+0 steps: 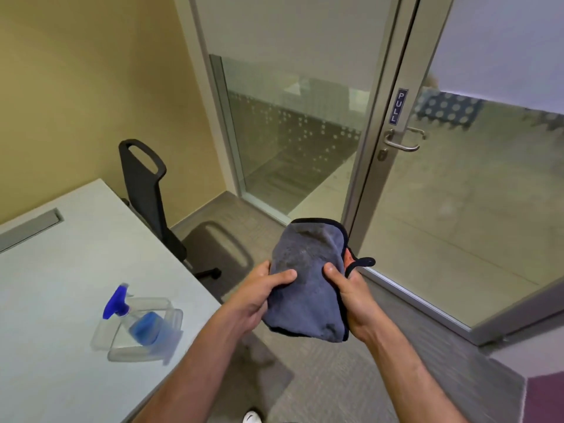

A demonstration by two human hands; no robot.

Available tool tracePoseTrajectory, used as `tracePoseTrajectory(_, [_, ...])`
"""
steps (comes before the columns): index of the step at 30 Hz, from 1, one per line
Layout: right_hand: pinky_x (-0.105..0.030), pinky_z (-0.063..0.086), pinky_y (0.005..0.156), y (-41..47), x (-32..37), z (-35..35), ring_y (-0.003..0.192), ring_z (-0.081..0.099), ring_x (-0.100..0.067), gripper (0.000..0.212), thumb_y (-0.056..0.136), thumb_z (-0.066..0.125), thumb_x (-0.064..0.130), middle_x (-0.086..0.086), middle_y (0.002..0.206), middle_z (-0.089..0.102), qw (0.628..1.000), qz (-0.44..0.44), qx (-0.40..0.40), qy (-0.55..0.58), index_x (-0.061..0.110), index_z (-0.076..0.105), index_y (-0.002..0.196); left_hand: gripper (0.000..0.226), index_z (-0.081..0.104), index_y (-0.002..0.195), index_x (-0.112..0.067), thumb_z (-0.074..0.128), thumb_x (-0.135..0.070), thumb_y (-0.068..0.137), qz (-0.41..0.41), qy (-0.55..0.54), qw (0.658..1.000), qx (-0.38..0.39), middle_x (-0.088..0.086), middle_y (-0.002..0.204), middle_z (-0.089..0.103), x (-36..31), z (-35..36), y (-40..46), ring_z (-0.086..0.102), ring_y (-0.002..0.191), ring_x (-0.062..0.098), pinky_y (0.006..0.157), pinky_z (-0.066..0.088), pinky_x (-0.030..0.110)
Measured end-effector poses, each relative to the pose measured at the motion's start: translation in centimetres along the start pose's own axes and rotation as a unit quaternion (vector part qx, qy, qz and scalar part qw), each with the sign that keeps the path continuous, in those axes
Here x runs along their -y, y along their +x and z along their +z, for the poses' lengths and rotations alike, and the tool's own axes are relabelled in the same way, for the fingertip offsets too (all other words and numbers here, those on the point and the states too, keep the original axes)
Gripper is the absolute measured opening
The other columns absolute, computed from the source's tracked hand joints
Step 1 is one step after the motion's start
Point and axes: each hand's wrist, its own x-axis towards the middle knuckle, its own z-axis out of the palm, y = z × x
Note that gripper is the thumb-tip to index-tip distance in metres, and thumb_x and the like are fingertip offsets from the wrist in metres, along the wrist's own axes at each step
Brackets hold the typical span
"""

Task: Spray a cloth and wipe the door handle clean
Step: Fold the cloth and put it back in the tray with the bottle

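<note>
A folded grey cloth (308, 282) with a dark hem is held in front of me by both hands. My left hand (259, 293) grips its left edge with the thumb on top. My right hand (351, 296) grips the right edge. The metal lever door handle (401, 141) sits on the glass door's frame, up and to the right, well apart from the cloth. A clear spray bottle (139, 319) with a blue trigger and blue liquid stands in a clear tray on the white table, to my left.
A white table (61, 285) fills the lower left. A black chair (146, 184) stands behind it by the yellow wall. The glass door (457, 209) bears a "PULL" sign (398, 106). Grey carpet lies underfoot.
</note>
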Motion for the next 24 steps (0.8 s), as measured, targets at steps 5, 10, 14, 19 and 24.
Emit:
tracePoseTrajectory(5, [-0.026, 0.06, 0.083, -0.4, -2.1, 1.0, 0.114, 0.071, -0.024, 0.034, 0.083, 0.08, 0.02, -0.005, 0.121, 0.076, 0.999, 0.013, 0.002, -0.051, 0.034, 0.074, 0.113, 0.059, 0.056, 0.137, 0.008, 0.073, 0.002, 0.081, -0.005, 0.031, 0.999, -0.011, 0.031, 0.131, 0.069, 0.6, -1.7, -1.7, 0.065, 0.127, 0.046, 0.114, 0.048, 0.058])
tracePoseTrajectory(10, [-0.037, 0.061, 0.085, -1.2, -5.7, 1.8, 0.119, 0.068, -0.034, 0.078, 0.066, 0.096, 0.029, -0.022, 0.131, 0.069, 0.973, 0.201, 0.05, 0.098, 0.005, 0.065, 0.133, 0.044, 0.065, 0.127, 0.008, 0.07, -0.002, 0.084, -0.018, -0.027, 0.999, -0.01, 0.026, 0.121, 0.076, 1.2, -4.7, -2.9, 0.076, 0.107, 0.033, 0.086, 0.063, 0.038])
tracePoseTrajectory(14, [-0.038, 0.062, 0.084, -1.6, -7.3, 4.3, 0.115, 0.07, -0.034, 0.085, 0.055, 0.101, 0.03, -0.023, 0.127, 0.071, 0.969, 0.224, 0.073, 0.07, 0.0, 0.067, 0.127, 0.035, 0.073, 0.115, -0.003, 0.073, -0.011, 0.08, 0.0, 0.018, 0.999, -0.042, 0.021, 0.117, 0.078, 1.5, -7.8, -4.1, 0.078, 0.105, 0.029, 0.081, 0.062, 0.035])
tracePoseTrajectory(19, [-0.033, 0.058, 0.095, -0.7, -7.1, 9.2, 0.116, 0.07, -0.025, 0.052, 0.086, 0.08, 0.026, -0.014, 0.124, 0.074, 0.98, 0.138, 0.09, -0.114, 0.004, 0.064, 0.129, 0.034, 0.082, 0.108, -0.013, 0.079, -0.007, 0.074, 0.008, -0.043, 0.999, -0.002, 0.021, 0.117, 0.078, 0.6, -12.4, -5.9, 0.079, 0.103, 0.029, 0.08, 0.063, 0.033])
tracePoseTrajectory(24, [-0.022, 0.058, 0.088, 0.3, -8.4, 15.7, 0.113, 0.067, -0.01, 0.035, 0.101, 0.062, 0.019, 0.0, 0.126, 0.069, 0.96, 0.097, 0.064, -0.255, 0.016, 0.053, 0.135, 0.064, 0.074, 0.12, -0.006, 0.087, -0.011, 0.058, 0.018, -0.016, 1.0, -0.017, 0.022, 0.115, 0.078, -1.4, -17.5, -7.1, 0.077, 0.1, 0.031, 0.081, 0.064, 0.039])
